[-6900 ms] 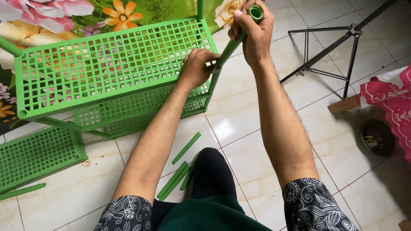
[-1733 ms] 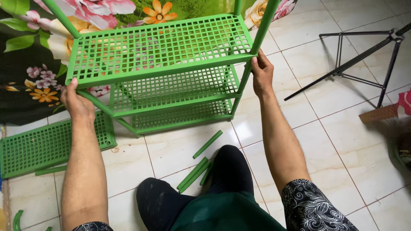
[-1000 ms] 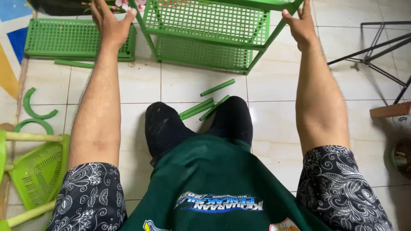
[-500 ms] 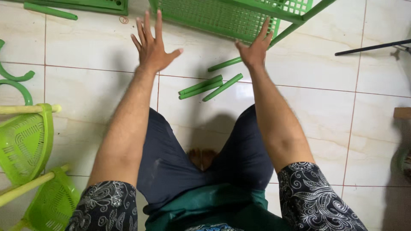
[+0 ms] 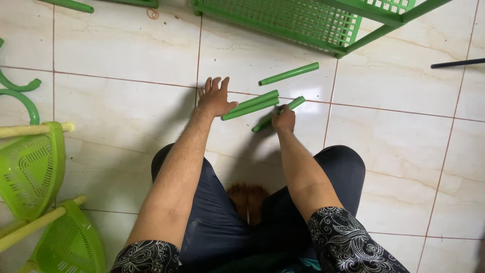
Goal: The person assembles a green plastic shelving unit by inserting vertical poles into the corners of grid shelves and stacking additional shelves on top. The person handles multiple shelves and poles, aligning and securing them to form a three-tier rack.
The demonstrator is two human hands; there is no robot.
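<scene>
I sit cross-legged on a pale tiled floor. My right hand (image 5: 284, 119) is closed around a short green plastic tube (image 5: 294, 104) that lies slanted on the floor. My left hand (image 5: 214, 98) rests flat on the tile with fingers spread, its thumb touching the lower end of two green tubes (image 5: 251, 104) lying side by side. A further green tube (image 5: 289, 74) lies alone a little beyond them. The green plastic shelf rack (image 5: 308, 23) stands at the top of the view.
At the left edge stand light green corner baskets on yellowish poles (image 5: 30, 167) and curved green pieces (image 5: 22, 96). Another green tube (image 5: 70, 5) lies at the top left. A black tripod leg (image 5: 457, 63) crosses the right edge.
My view has dropped from the rack to the floor. Both hands have left the rack and come down to the tubes; the right one has closed on a tube.
</scene>
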